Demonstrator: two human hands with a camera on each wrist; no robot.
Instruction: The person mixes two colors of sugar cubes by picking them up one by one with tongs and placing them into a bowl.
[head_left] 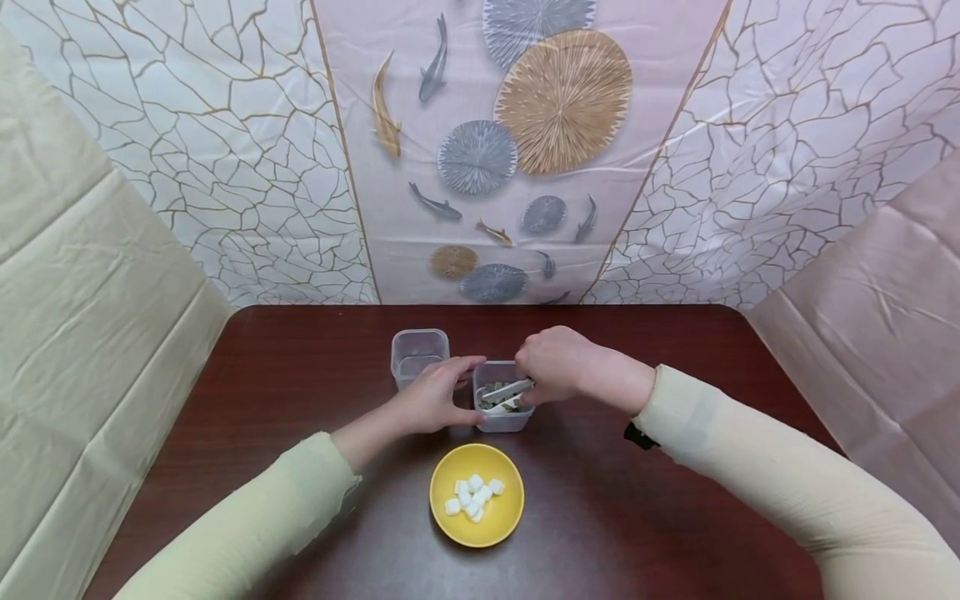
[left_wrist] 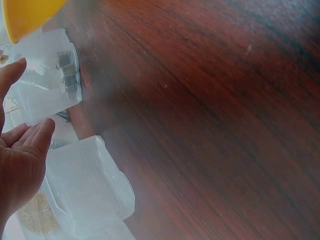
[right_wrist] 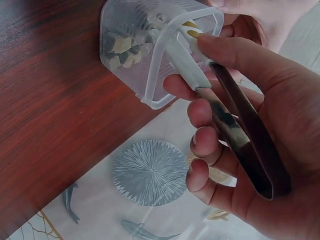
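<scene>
A clear plastic container stands on the table with small grey-brown chunks in its bottom. My left hand holds it at the left side, thumb at the near corner and fingers at the far corner. From the right, my right hand grips a pair of metal tongs with white tips. Those tips reach into the container; whether a chunk is between them, I cannot tell. In front, a yellow bowl contains several white cubes.
A second clear container stands behind and left of the first, close to my left hand. All sit on a dark reddish-brown table. Patterned cloth hangs along the table's back edge, and plain panels flank both sides.
</scene>
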